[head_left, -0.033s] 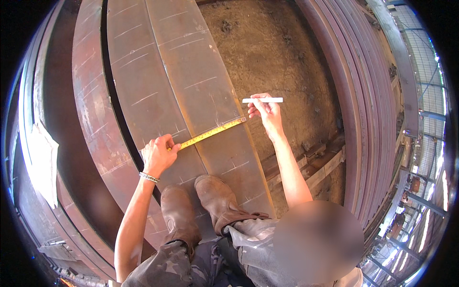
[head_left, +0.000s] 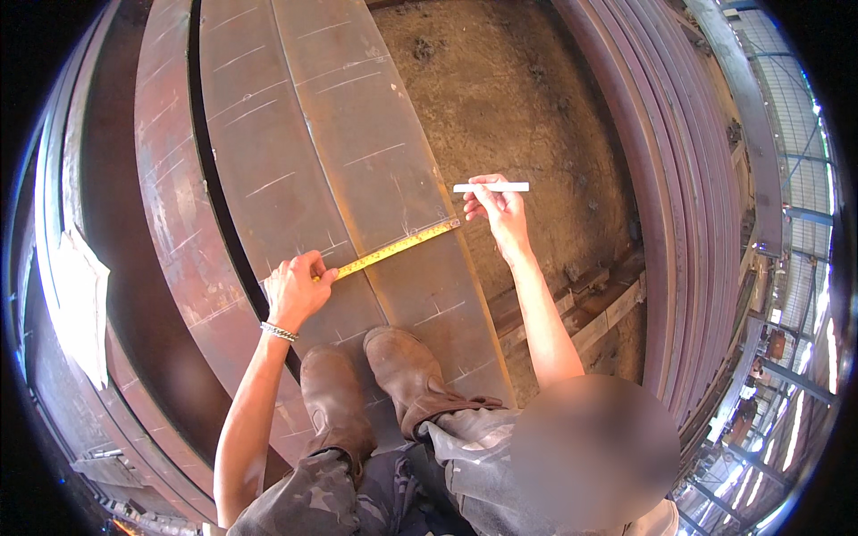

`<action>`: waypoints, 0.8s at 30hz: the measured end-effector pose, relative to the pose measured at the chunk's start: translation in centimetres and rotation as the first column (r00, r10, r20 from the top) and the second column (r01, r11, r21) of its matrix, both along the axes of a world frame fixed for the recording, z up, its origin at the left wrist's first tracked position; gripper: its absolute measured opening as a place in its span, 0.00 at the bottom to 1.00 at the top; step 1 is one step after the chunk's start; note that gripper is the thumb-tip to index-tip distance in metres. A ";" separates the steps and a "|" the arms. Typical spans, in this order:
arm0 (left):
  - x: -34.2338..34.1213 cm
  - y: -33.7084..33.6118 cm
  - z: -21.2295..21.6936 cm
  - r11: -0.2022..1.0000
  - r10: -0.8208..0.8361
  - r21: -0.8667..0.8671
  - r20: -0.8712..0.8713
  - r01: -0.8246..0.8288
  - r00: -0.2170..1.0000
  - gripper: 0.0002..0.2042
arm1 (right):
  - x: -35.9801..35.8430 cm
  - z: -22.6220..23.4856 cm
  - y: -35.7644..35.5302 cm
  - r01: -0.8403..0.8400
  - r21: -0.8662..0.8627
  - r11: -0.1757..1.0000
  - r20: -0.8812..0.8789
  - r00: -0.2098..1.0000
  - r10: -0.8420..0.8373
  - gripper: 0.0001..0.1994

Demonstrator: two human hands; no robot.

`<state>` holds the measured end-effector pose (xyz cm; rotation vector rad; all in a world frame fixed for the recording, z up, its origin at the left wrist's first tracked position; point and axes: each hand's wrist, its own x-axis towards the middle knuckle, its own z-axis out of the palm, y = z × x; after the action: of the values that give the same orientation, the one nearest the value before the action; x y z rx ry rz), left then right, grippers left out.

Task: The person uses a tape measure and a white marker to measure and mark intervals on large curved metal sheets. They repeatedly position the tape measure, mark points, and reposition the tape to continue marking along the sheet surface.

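Note:
A yellow tape measure [head_left: 398, 247] lies stretched across two steel beams [head_left: 357, 134] placed side by side. My left hand [head_left: 298, 284], with a chain bracelet at the wrist, is closed on its left end; whatever else sits under the palm is hidden. The tape's metal tip reaches the right edge of the right-hand beam. Just past that edge, over the dirt, my right hand [head_left: 499, 213] pinches a white chalk stick [head_left: 502, 188], held level and apart from the steel. Short white chalk lines cross both beams.
My brown boots [head_left: 399, 357] stand on the beams. A dark gap runs along their left side, beyond which lie more steel beams [head_left: 165, 134]. Bare dirt ground [head_left: 518, 98] lies lower on the right, with timber supports [head_left: 572, 322] and stacked beams [head_left: 666, 179] beyond.

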<state>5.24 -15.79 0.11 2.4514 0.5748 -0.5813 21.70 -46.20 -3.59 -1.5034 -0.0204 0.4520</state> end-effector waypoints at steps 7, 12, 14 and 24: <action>0.8 0.3 -0.2 1.000 -0.001 0.014 0.000 0.001 1.000 0.13 | 0.7 -0.3 -0.1 0.017 0.004 1.000 -0.010 1.000 -0.017 0.10; 0.7 0.3 -0.2 1.000 -0.003 0.030 -0.008 0.003 1.000 0.13 | 0.8 -0.5 -0.2 0.012 0.012 1.000 -0.016 1.000 -0.012 0.10; 0.8 0.2 -0.2 1.000 -0.001 0.021 -0.004 0.001 1.000 0.13 | 0.8 -0.4 -0.3 0.013 0.001 1.000 -0.015 1.000 -0.013 0.10; 1.0 0.4 -0.2 1.000 -0.011 0.026 -0.012 0.012 1.000 0.13 | 0.6 -0.4 -0.3 0.010 0.015 1.000 -0.003 1.000 -0.010 0.09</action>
<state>6.24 -15.43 -0.13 2.4784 0.5768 -0.5971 22.32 -46.53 -4.00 -1.4870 -0.0139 0.4455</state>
